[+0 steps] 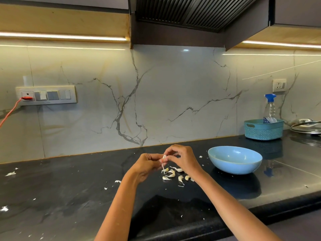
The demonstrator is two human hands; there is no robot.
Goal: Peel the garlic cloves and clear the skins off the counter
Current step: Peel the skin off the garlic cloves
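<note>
- Both hands, left hand point(147, 164) and right hand point(182, 159), are pinching one garlic clove point(164, 157) above the surface point(69, 197), stripping skin.
- I'm figuring next: drop it, grab another from the pile point(173, 174).

White marble-veined backsplash wall point(156, 94) rises behind the glossy black stone tabletop point(69, 197). Dark slatted range hood point(196, 13) hangs overhead. Warm LED light strips point(62, 36) run beneath what appear to be wooden cabinets. White switch panel point(46, 95) mounted left.
</note>
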